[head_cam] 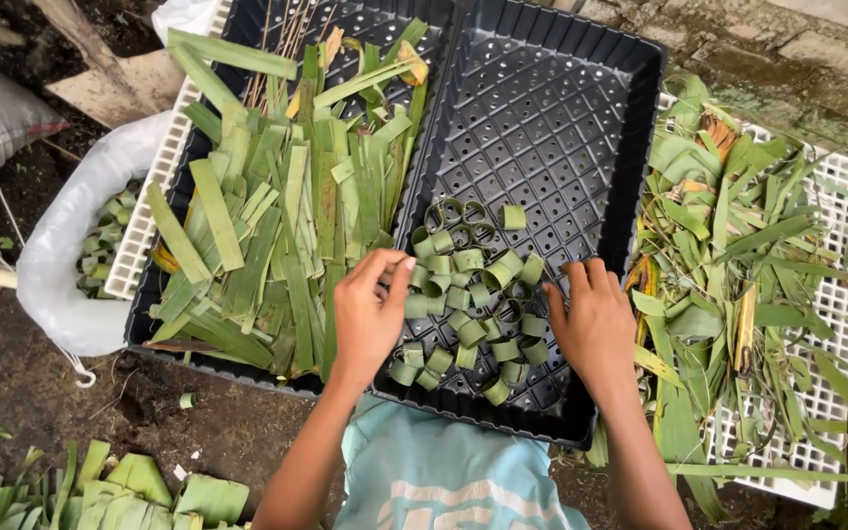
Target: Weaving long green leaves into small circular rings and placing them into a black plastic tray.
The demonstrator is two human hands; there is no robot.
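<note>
A: Leaf rings [468, 314], many of them, lie in the near half of the right black tray [552, 118], between the two hands. Each is a short green strip rolled into a small loop.

B: Which way do they point?

A: No common direction. Some stand with the opening up, so you see a circle; others lie on the side, tilted every way. The heap itself runs from the far middle of the tray toward the near edge.

B: And going from the left?

A: First a white bag [71, 255] with rings inside. Then the left black tray [247, 29], full of flat cut leaf strips [277, 206], long axis mostly away from the person. Then the left hand [370, 314]; its fingers [397, 273] are pressed together, tips on the rings at the heap's left edge. The right hand [596, 324] lies palm down, fingers slightly spread, touching the heap's right side. Last, a white crate [836, 393] with loose uncut leaves [728, 245].
</note>
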